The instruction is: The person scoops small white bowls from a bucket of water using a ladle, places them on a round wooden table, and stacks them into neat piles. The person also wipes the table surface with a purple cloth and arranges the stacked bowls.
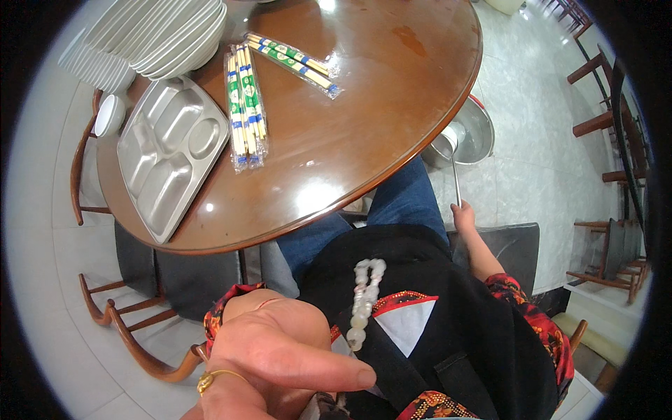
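My right hand (464, 216) grips the thin metal handle of a ladle (455, 173). The ladle's bowl end is at a round metal pot (483, 137) that stands low beside the table's right edge. Close to the camera, at the bottom of the picture, is my left hand (273, 352), with its thumb stretched to the right and a gold ring on one finger. Its other fingers run out of the frame, so whether they hold anything is hidden. Beyond it a string of pale beads (363, 304) hangs over my black apron (409, 257).
On the round brown table (336, 136) are a compartmented steel tray (170, 157), wrapped chopsticks (245, 107), another wrapped chopstick bundle (294, 60), stacked white dishes (168, 37) and a small white bowl (110, 115). Wooden chairs (142, 362) stand at left; more furniture (614, 252) at right.
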The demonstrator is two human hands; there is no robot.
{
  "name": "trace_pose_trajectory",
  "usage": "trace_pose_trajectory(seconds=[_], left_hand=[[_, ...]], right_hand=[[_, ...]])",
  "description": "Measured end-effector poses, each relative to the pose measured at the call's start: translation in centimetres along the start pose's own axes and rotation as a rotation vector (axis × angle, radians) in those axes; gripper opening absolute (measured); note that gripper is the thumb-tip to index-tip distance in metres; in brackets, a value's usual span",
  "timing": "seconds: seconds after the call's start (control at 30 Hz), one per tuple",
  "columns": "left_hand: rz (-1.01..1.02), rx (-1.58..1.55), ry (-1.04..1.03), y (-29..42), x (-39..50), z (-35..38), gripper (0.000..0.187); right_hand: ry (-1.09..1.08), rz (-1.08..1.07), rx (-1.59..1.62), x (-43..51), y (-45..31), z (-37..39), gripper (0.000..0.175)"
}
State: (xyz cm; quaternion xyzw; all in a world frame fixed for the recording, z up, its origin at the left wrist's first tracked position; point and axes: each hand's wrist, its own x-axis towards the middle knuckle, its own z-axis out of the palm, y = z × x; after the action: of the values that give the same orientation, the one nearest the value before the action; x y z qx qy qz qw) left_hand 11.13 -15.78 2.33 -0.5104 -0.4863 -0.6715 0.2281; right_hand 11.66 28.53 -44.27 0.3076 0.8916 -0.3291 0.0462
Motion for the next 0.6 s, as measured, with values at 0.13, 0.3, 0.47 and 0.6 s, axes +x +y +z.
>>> trace_pose_trajectory(seconds=[0.13, 0.3, 0.47, 0.6], left_hand=[[-0.359, 0.062, -0.073, 0.5, 1.5, 0.8, 0.046], [-0.431, 0.076, -0.054, 0.7, 1.6, 1.5, 0.046], [-0.018, 0.017, 0.195, -2.5, 2.3, 4.3, 0.044], [-0.060, 0.174, 0.714, -2.9, 4.0, 8.5, 0.044]], right_hand=[[-0.155, 0.287, 0.516, 0.3, -1.4, -1.2, 0.016], [-0.213, 0.382, 0.818, 0.3, -4.1, -2.8, 0.012], [-0.166, 0.354, 0.845, 1.6, -5.2, -3.5, 0.012], [-0.159, 0.362, 0.868, 1.9, -6.1, -6.2, 0.011]])
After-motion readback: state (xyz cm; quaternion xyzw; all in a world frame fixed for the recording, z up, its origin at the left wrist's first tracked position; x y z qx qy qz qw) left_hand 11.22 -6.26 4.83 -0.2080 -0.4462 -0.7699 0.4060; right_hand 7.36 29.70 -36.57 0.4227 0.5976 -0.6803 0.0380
